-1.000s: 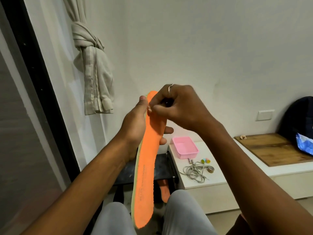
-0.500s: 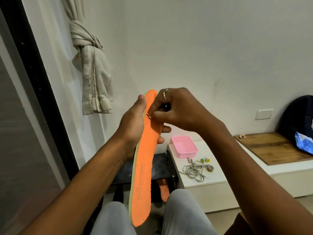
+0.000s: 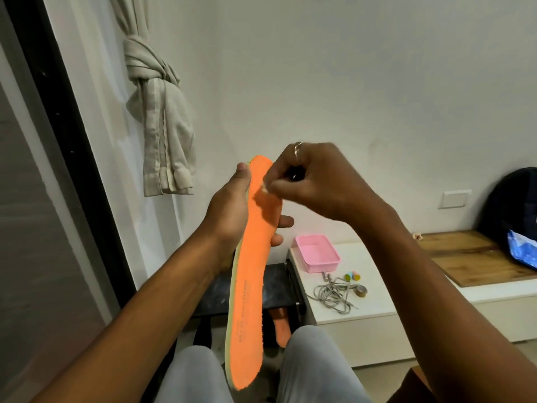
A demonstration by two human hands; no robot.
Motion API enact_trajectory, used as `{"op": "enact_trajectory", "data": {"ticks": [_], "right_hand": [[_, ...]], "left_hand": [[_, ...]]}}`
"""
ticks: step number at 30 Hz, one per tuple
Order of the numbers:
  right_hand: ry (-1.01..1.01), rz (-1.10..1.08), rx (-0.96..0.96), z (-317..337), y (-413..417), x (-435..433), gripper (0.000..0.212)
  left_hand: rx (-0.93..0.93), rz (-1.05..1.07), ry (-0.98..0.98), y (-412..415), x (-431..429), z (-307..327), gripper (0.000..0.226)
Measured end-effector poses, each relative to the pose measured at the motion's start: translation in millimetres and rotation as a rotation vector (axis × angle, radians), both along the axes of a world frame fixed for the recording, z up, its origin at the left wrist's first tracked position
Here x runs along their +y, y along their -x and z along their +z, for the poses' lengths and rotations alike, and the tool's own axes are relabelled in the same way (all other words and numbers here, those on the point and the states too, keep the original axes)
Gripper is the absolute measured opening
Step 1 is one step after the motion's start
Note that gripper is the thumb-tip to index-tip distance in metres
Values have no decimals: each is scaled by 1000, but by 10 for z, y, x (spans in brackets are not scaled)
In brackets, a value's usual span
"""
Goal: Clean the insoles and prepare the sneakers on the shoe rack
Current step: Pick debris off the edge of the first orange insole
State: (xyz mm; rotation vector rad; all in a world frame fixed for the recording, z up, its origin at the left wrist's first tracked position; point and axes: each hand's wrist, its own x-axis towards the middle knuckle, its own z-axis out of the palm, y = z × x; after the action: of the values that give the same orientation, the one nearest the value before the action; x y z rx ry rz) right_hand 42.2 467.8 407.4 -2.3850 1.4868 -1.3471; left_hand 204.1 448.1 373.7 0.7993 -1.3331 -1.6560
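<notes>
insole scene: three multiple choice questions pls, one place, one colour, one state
1. Where is the pink tray? A white cabinet B floor C lap
2. The insole's visible face is: A blue B orange C black
3. The left hand is: A hanging empty B flat on the cabinet C holding the insole
Answers: 1 A, it sits on the cabinet top. 2 B, bright orange. 3 C, its fingers curl round the insole while the right hand pinches a pale bit on it.
</notes>
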Motion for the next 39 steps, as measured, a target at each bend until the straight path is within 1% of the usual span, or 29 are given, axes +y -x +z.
{"op": "enact_trajectory", "data": {"ticks": [1, 2, 3, 5, 7, 8, 11, 12, 13, 16, 17, 18, 21, 22, 26, 29, 31, 36, 39], "right_hand": [[-94, 50, 66, -16, -32, 5, 9], [-118, 52, 128, -55, -55, -24, 9], [-79, 20, 170, -100, -70, -78, 10], [62, -83, 196, -155, -76, -187, 13], [111, -124, 199, -124, -56, -197, 11], [73, -103, 229, -92, -25, -169, 11], [-134, 30, 358, -13, 45, -50, 12], [-164, 40, 388, -12, 44, -37, 12], [-157, 20, 397, -22, 36, -54, 12], [-41, -128, 349, -61, 26, -139, 13], [-32, -142, 341, -58, 29, -145, 13], [-56, -119, 346, -49, 39, -134, 13], [-239, 6, 383, -27, 45, -64, 12], [-259, 8, 385, -32, 40, -66, 11], [-139, -128, 348, -77, 31, -147, 12], [-239, -46, 379, -58, 49, -105, 12], [-298, -13, 367, -36, 63, -72, 13], [-209, -174, 328, -57, 29, -111, 12], [-335, -126, 384, -13, 42, -35, 12]], "left_hand": [[-7, -4, 4, 4, 3, 1, 67], [-13, -1, 8, 5, 6, 2, 68], [-14, 9, 10, 5, 4, -2, 66], [-7, 29, 11, -10, 8, 6, 61], [-16, 31, 11, -22, 3, 21, 59], [-26, 27, 10, -24, 0, 27, 60], [-37, 13, 10, -29, -12, 18, 65], [-41, 10, 12, -29, -4, 20, 66], [-46, 12, 15, -29, -5, 14, 66], [-74, 2, -5, -35, 21, 28, 65], [-83, -3, -12, -40, 21, 31, 66], [-86, -8, -17, -47, 14, 32, 66], [-79, -2, -8, -55, -12, 17, 67], [-73, -1, -6, -53, -6, 16, 66], [-99, 15, -16, -59, 0, 24, 64], [-88, -2, -15, -73, -29, 20, 65], [-65, -10, -22, -57, -35, 0, 65], [-126, -3, -32, -20, -36, -25, 65], [-91, -44, -36, -10, -35, -39, 68]]}}
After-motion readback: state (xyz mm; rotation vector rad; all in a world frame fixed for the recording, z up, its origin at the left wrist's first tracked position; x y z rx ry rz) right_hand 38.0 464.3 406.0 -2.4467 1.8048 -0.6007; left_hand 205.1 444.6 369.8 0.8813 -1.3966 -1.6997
